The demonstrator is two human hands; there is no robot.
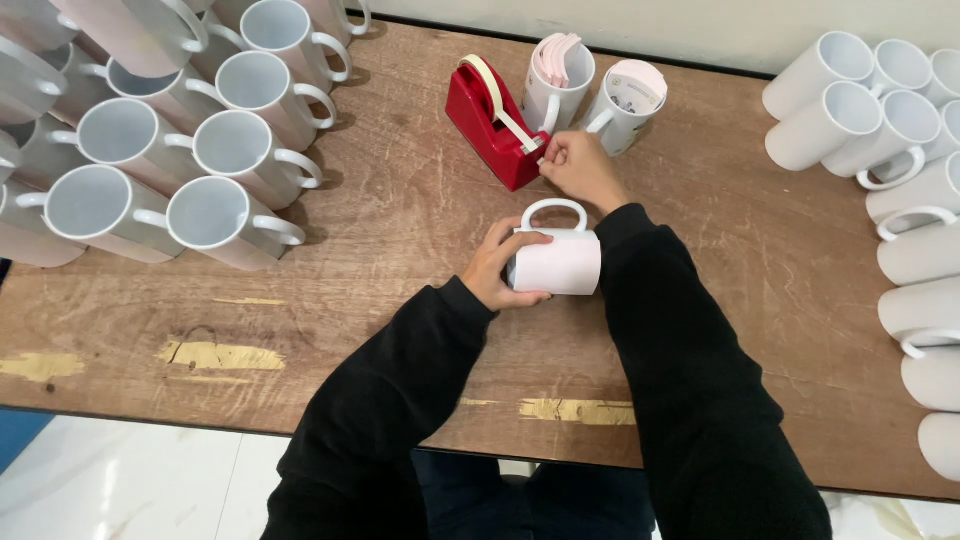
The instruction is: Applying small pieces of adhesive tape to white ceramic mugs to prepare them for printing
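Lying on its side near the middle of the wooden tabletop (400, 210), a white mug (555, 262) wrapped in a sheet of white paper is clasped by the left hand (497, 268). That grip is curled around the mug's left end, thumb over the top and fingers underneath, pressing the paper against the mug wall; the handle loop points away from the person.

The right hand (578, 166) is up at the red tape dispenser (492, 122), just behind the mug. Its grip is pinched: thumb and forefinger close on the free end of the pale tape strip (510, 122) at the dispenser's cutting edge. The rest of the fingers are tucked in. Both arms wear black sleeves.

Right behind the dispenser stand two mugs stuffed with rolled pinkish-white sheets (590, 88), nearly touching the right hand's knuckles.

To the left, a dense cluster of paper-wrapped mugs (180, 150) lies tilted in rows, their mouths facing the camera and handles to the right. Along the right edge another group of plain white mugs (890, 130) is stacked and laid on their sides, well apart from the hands.
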